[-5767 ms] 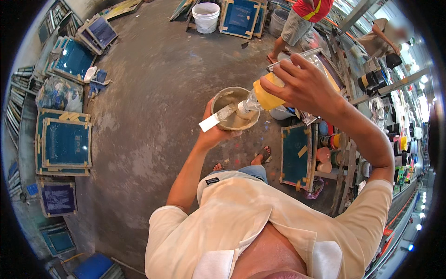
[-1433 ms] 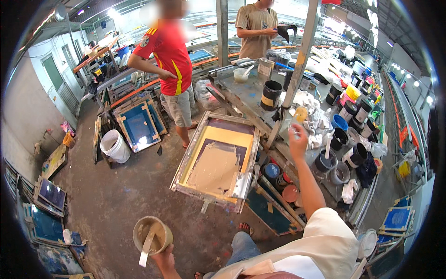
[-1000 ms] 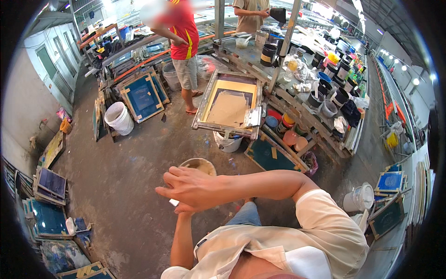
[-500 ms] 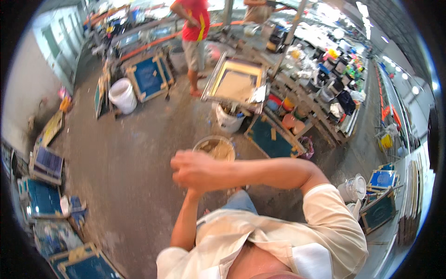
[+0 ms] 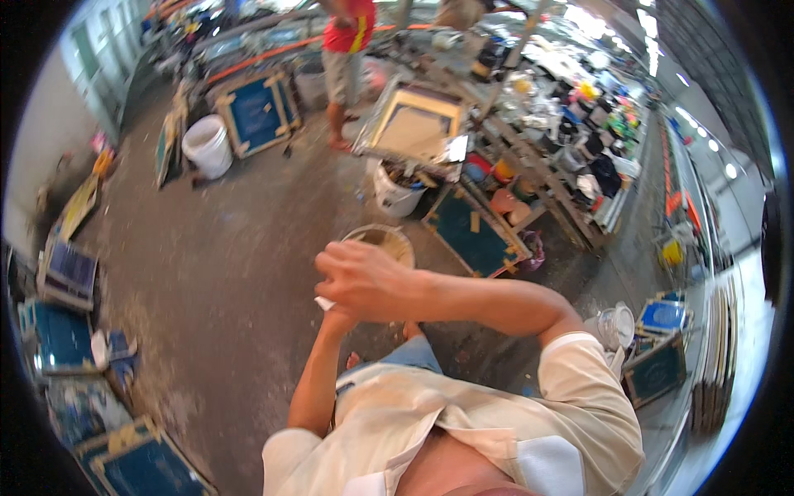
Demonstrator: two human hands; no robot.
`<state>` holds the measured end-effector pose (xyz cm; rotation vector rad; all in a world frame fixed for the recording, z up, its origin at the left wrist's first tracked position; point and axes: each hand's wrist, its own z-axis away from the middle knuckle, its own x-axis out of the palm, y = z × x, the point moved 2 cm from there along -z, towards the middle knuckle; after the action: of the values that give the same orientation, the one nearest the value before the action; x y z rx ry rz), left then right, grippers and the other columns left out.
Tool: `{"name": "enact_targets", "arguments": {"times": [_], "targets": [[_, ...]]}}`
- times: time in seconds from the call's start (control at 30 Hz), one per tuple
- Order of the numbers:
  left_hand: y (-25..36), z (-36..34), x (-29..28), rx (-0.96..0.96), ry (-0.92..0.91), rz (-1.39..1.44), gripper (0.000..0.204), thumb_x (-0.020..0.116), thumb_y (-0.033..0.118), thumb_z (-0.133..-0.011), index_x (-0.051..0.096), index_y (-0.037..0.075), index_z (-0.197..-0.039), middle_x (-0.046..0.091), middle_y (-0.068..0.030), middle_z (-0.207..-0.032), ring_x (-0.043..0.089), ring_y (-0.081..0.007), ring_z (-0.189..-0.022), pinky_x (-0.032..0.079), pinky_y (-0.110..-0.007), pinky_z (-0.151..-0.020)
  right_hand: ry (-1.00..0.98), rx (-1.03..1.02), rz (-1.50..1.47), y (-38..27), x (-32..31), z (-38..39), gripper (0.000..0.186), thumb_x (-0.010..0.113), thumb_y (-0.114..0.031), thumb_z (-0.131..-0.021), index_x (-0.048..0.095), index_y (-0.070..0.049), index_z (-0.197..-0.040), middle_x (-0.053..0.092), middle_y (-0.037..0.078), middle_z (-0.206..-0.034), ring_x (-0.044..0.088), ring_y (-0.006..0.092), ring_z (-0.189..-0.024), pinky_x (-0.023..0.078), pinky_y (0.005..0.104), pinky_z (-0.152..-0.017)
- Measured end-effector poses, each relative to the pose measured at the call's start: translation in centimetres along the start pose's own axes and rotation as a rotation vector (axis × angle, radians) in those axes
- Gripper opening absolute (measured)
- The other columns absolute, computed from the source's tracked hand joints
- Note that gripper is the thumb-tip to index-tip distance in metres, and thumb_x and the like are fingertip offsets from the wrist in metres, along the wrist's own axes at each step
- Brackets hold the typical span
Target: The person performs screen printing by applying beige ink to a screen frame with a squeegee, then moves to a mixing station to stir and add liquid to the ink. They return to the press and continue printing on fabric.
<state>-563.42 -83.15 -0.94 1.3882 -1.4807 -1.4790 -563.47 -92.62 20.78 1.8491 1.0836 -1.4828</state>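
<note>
My right hand (image 5: 364,277) reaches across from the right with its fingers curled closed; what is in them, if anything, is hidden. Directly under it is my left hand (image 5: 341,319), of which little more than the wrist shows, its fingers covered by the right hand. A small white bit (image 5: 325,303) sticks out at the left edge between the hands; its kind cannot be made out. Just beyond the hands, partly covered by them, stands a round bucket (image 5: 403,240) with brownish pieces inside.
Ahead is a framed screen (image 5: 418,124) raised beside a white bucket (image 5: 395,194) of odds and ends. Blue framed screens lean at right (image 5: 475,233) and far left (image 5: 255,114), near another white bucket (image 5: 208,149). A person in red (image 5: 349,33) stands ahead. More frames (image 5: 58,335) line the left.
My right hand has turned and shifted slightly to the right, and the white bit now shows beneath it. The surroundings have slid slightly left and up in the view.
</note>
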Motion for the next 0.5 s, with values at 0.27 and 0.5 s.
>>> {"name": "enact_targets", "arguments": {"times": [0.27, 0.5], "targets": [[6.3, -1.2, -2.1, -0.022, -0.036, 0.621, 0.095, 0.090, 0.003, -0.055, 0.049, 0.004, -0.141, 0.062, -0.0081, -0.132, 0.061, -0.0230, -0.121, 0.048, -0.039, -0.107, 0.114, 0.232, 0.046, 3.5, -6.1, 3.3, 0.019, 0.074, -0.015, -0.083, 0.074, -0.007, -0.100, 0.068, 0.006, -0.095, 0.065, 0.0246, -0.096, 0.055, 0.0373, -0.085], [5.2, -0.6, -3.3, -0.063, 0.021, 0.642, 0.094, 0.094, 0.002, -0.055, 0.051, 0.006, -0.139, 0.061, -0.0083, -0.133, 0.059, -0.0240, -0.125, 0.048, -0.040, -0.108, 0.411, 0.183, -0.029, 2.0, -8.1, 5.4, 0.028, 0.080, 0.001, -0.073, 0.076, -0.007, -0.100, 0.075, 0.006, -0.094, 0.069, 0.0244, -0.084, 0.057, 0.0347, -0.074]]}}
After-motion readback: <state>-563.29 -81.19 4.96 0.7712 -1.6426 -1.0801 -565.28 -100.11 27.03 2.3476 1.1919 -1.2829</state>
